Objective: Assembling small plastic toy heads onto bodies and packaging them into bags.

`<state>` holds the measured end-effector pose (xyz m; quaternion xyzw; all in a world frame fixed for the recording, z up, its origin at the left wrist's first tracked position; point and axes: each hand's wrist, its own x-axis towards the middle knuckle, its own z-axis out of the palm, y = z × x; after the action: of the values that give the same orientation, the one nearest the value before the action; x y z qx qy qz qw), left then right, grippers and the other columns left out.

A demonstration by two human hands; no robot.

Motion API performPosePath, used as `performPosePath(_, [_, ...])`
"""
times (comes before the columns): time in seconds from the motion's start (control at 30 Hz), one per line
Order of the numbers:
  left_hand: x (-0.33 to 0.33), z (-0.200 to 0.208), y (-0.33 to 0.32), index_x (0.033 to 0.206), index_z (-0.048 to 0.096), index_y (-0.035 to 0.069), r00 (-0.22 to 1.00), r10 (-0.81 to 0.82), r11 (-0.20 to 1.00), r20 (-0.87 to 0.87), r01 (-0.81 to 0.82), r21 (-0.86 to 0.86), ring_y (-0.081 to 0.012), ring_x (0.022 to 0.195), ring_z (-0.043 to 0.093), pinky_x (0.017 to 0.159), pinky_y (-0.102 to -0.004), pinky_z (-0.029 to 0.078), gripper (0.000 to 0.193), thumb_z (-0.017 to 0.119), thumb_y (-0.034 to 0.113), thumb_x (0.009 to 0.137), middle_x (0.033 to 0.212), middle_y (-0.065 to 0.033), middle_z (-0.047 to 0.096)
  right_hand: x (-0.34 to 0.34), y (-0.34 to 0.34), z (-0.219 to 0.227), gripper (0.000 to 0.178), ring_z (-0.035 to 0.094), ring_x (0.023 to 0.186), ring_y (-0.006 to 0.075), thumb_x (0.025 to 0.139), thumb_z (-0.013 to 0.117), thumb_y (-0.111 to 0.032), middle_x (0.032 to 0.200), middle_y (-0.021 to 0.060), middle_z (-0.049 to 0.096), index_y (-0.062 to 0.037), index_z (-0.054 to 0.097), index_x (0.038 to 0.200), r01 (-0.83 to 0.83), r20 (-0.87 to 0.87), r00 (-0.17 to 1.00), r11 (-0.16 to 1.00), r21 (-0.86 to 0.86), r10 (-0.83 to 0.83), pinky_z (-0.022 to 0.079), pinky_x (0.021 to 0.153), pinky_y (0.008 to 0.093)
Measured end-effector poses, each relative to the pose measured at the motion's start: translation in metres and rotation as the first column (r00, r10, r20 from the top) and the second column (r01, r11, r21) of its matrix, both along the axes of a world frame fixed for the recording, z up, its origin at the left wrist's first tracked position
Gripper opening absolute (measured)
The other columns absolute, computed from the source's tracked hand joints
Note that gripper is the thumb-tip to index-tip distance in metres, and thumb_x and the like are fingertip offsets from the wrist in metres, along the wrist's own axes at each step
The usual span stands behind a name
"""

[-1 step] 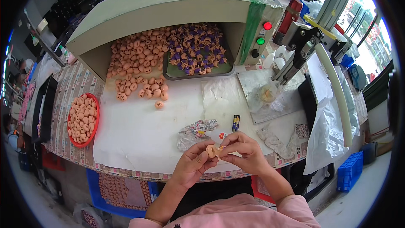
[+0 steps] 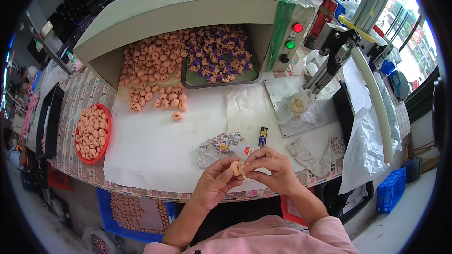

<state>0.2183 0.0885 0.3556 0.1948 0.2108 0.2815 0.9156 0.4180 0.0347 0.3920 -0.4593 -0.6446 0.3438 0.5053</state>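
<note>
In front of my body, near the table's front edge, my left hand (image 2: 216,182) is closed on a small, hollow, peach-coloured doll head (image 2: 236,168). It pinches the head between thumb and fingers, with the opening turned up. Close against the head's right side, my right hand (image 2: 273,170) pinches a tiny peach-and-yellow piece (image 2: 245,165). My fingertips cover most of that piece. Just beyond the hands lie a white bottle with a red mark (image 2: 244,151), a crumpled patterned cloth (image 2: 219,148) and a dark battery-like cylinder (image 2: 262,136).
A grey box-shaped housing (image 2: 179,7) shelters a heap of doll heads (image 2: 155,56) and a dark tray (image 2: 256,77) of small purple-and-peach figures. A red basket (image 2: 109,134) of heads stands left. At right is a press (image 2: 325,73) over a metal plate (image 2: 301,124).
</note>
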Motion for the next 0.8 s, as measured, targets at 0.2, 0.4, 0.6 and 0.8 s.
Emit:
performPosePath(0.2, [0.006, -0.005, -0.006, 0.124, 0.054, 0.001, 0.994, -0.049, 0.991, -0.097, 0.060, 0.119, -0.0181, 0.089, 0.066, 0.079, -0.0291, 0.058, 0.040, 0.066, 0.016, 0.089, 0.107, -0.0116, 0.064, 0.007, -0.012, 0.016, 0.026, 0.066, 0.085, 0.0200, 0.071, 0.077, 0.003, 0.093, 0.0089, 0.067, -0.0037, 0.071, 0.096, 0.122, 0.107, 0.988, 0.987, -0.107, -0.111, 0.054, 0.072, 0.0300])
performPosePath(0.4, [0.005, -0.011, -0.010, 0.118, 0.058, -0.001, 0.984, -0.081, 0.989, -0.158, 0.099, 0.110, -0.0188, 0.083, 0.068, 0.071, -0.0293, 0.060, 0.039, 0.071, 0.014, 0.085, 0.101, -0.0130, 0.066, 0.012, -0.016, 0.015, 0.027, 0.067, 0.081, 0.0214, 0.068, 0.076, 0.005, 0.091, 0.0091, 0.067, -0.0042, 0.073, 0.093, 0.048, 0.183, 0.982, 0.997, -0.055, -0.037, 0.054, 0.070, 0.0292])
performPosePath(0.6, [0.006, -0.001, -0.011, 0.115, 0.060, -0.001, 0.987, -0.110, 0.993, -0.118, 0.115, 0.038, -0.0196, 0.081, 0.068, 0.069, -0.0307, 0.061, 0.034, 0.071, 0.009, 0.084, 0.099, -0.0136, 0.066, 0.011, -0.017, 0.007, 0.030, 0.067, 0.079, 0.0215, 0.067, 0.072, 0.011, 0.090, 0.0092, 0.066, -0.0042, 0.073, 0.093, -0.019, 0.154, 0.988, 1.000, 0.008, 0.017, 0.055, 0.067, 0.0291])
performPosePath(0.8, [0.006, 0.004, -0.009, 0.110, 0.061, 0.001, 0.980, -0.137, 0.989, -0.146, 0.144, 0.041, -0.0170, 0.079, 0.069, 0.068, -0.0293, 0.061, 0.029, 0.070, 0.012, 0.085, 0.096, -0.0111, 0.067, 0.011, -0.016, 0.004, 0.028, 0.067, 0.078, 0.0211, 0.068, 0.072, 0.011, 0.088, 0.0092, 0.067, -0.0043, 0.073, 0.092, 0.001, 0.169, 0.986, 0.998, 0.059, -0.011, 0.055, 0.065, 0.0279])
